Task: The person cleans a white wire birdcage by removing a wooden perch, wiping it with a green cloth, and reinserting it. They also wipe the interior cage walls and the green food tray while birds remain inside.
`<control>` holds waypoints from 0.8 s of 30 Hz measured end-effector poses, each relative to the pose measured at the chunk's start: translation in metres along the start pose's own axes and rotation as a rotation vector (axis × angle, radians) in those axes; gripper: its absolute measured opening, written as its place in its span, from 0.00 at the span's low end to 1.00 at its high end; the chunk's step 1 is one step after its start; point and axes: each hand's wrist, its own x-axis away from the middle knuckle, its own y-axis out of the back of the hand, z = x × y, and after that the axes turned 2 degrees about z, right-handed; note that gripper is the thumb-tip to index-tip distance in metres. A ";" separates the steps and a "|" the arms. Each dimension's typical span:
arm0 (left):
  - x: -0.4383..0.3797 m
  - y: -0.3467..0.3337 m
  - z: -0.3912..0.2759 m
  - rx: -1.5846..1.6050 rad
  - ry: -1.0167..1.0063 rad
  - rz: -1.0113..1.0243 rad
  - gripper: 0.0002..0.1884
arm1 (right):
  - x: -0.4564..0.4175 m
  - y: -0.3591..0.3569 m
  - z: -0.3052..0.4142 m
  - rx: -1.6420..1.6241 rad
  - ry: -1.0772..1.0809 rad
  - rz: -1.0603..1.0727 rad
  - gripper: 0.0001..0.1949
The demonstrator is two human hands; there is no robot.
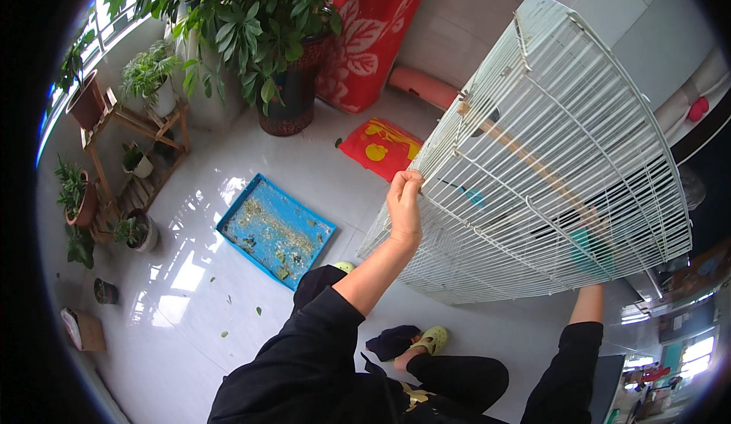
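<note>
A large white wire birdcage (548, 155) is tilted in front of me, over the right half of the view. My left hand (406, 201) grips the wire edge on its left side, fingers curled around the bars. Behind the wires at the lower right is my right hand (597, 218), mostly hidden by the bars and a green plastic cup (591, 250); its grip is unclear. A wooden perch (528, 158) runs through the cage. On the floor to the left lies a blue tray (280, 227) strewn with seed husks, droppings and leaf scraps.
A wooden plant stand (145, 124) with potted plants is by the window. A big pot (288, 96) with a leafy plant stands at the back, beside a red floral cloth (365, 41). A red bag (380, 147) and dark cloth (392, 341) lie on the tiled floor (240, 361).
</note>
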 end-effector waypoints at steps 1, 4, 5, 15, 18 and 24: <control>0.004 -0.001 0.001 0.001 0.002 -0.001 0.08 | 0.001 0.001 0.001 0.008 0.000 0.001 0.21; 0.015 -0.002 0.001 -0.002 -0.054 -0.019 0.05 | 0.006 0.004 0.006 0.015 0.002 0.004 0.21; 0.018 -0.001 0.001 -0.002 -0.024 -0.027 0.05 | 0.008 0.006 0.006 0.019 0.003 0.007 0.21; 0.026 0.000 -0.008 0.110 -0.022 -0.038 0.04 | 0.061 0.035 0.021 0.037 0.015 0.039 0.20; 0.022 -0.003 -0.030 -0.167 -0.136 -0.108 0.09 | 0.084 0.041 0.020 0.047 0.019 0.029 0.20; 0.039 -0.018 -0.074 -0.529 -0.725 0.082 0.16 | 0.102 0.022 0.008 0.103 0.161 -0.051 0.22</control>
